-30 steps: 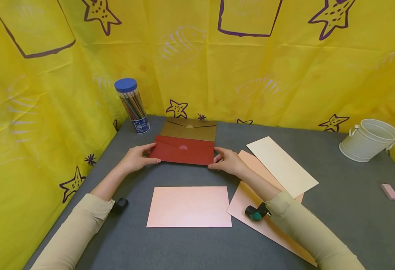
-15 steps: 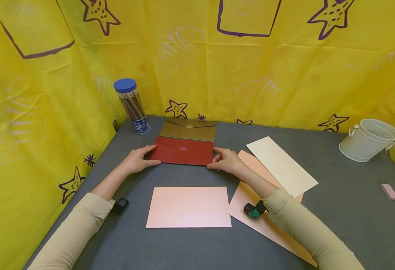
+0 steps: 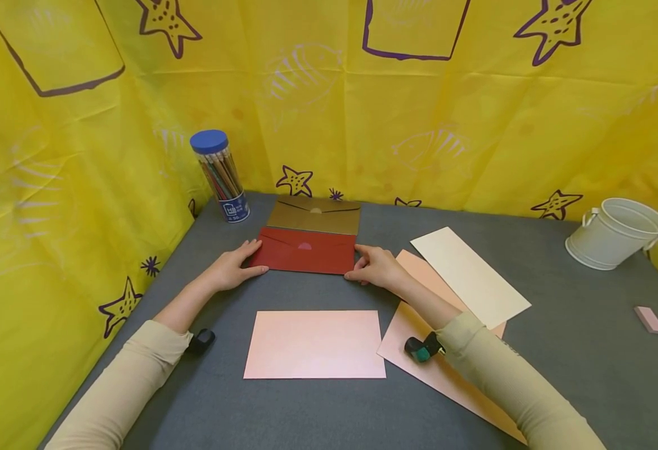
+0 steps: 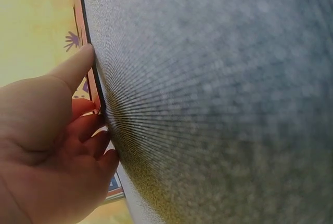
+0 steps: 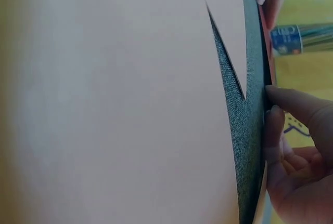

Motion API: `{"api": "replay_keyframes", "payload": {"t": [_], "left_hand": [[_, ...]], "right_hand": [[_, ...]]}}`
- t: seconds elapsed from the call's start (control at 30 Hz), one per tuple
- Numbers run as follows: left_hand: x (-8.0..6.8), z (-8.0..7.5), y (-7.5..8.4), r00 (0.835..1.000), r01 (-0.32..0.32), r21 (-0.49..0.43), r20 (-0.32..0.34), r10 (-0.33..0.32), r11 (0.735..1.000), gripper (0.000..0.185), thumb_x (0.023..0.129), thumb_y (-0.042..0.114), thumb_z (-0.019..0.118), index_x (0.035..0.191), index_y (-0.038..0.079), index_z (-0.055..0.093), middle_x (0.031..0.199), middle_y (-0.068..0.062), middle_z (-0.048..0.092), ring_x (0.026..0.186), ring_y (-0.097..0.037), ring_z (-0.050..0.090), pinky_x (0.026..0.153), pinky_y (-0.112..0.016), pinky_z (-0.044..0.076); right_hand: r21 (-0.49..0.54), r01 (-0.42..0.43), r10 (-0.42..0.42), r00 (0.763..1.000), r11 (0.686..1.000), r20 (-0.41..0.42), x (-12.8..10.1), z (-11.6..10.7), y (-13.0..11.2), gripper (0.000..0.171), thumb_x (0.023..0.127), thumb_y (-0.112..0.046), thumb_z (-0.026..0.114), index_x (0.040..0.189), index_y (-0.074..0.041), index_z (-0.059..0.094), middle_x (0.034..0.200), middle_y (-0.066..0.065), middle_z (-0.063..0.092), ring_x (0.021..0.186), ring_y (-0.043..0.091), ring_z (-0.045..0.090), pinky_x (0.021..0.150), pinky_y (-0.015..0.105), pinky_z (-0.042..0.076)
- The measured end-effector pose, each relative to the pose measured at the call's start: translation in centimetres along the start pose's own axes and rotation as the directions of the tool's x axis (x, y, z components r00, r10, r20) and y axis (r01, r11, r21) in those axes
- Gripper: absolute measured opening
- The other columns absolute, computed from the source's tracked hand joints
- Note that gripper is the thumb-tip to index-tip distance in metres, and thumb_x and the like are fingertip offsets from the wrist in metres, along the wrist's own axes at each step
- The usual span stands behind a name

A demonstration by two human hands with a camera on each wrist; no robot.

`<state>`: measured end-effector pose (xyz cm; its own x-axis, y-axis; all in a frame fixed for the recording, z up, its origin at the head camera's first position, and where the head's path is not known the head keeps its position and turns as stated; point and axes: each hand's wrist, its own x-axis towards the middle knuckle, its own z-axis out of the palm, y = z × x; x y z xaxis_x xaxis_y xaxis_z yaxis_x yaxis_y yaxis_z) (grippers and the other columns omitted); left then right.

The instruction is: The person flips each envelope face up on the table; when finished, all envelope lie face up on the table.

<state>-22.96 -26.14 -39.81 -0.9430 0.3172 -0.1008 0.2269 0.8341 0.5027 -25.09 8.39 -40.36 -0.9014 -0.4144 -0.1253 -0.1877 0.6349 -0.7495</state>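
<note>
A red envelope (image 3: pixel 306 257) with a round seal lies on the grey table, just in front of a gold envelope (image 3: pixel 317 222). My left hand (image 3: pixel 230 269) touches its left side, fingers at the edge and thumb at the front corner. At the right end, my right hand (image 3: pixel 380 269) has its index fingertip by the side edge and its thumb at the front corner. The left wrist view shows the left thumb (image 4: pixel 78 68) against the envelope's thin edge. In the right wrist view, the right thumb (image 5: pixel 291 102) meets that edge; a pale sheet fills much of the picture.
A pale pink sheet (image 3: pixel 315 345) lies nearer the front. Peach sheets (image 3: pixel 398 340) and a cream sheet (image 3: pixel 469 275) overlap under and beside my right forearm. A pencil tub (image 3: pixel 222 178) stands at back left; a white bucket (image 3: pixel 610 240) and pink eraser (image 3: pixel 650 320) are at right.
The red envelope has come down slightly, and its ends have drawn in a little in the head view. Both hands stay at its sides, with the left fingers loosening a bit.
</note>
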Motion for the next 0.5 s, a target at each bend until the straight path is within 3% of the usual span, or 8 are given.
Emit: {"api": "replay_keyframes", "payload": {"t": [0.37, 0.5], "left_hand": [[-0.09, 0.05, 0.08, 0.999, -0.047, 0.032, 0.024, 0.046, 0.998, 0.068, 0.100, 0.026, 0.055, 0.150, -0.008, 0.023, 0.154, -0.031, 0.019, 0.143, -0.046, 0.013, 0.113, -0.060, 0.013], [-0.09, 0.12, 0.07, 0.998, -0.052, 0.032, 0.027, 0.051, 0.998, 0.068, 0.101, 0.026, 0.054, 0.150, -0.009, 0.022, 0.154, -0.031, 0.018, 0.143, -0.047, 0.012, 0.112, -0.062, 0.012]], "right_hand": [[-0.054, 0.016, -0.016, 1.000, 0.998, 0.005, 0.03, 0.11, -0.16, 0.080, 0.084, -0.023, 0.079, 0.146, 0.006, 0.038, 0.074, -0.001, 0.064, 0.056, 0.010, 0.057, 0.076, 0.031, 0.046], [-0.072, 0.026, -0.025, 1.000, 0.997, 0.012, -0.07, 0.13, -0.26, 0.079, 0.085, -0.024, 0.078, 0.146, 0.006, 0.037, 0.072, -0.001, 0.063, 0.055, 0.010, 0.056, 0.070, 0.029, 0.044]]}}
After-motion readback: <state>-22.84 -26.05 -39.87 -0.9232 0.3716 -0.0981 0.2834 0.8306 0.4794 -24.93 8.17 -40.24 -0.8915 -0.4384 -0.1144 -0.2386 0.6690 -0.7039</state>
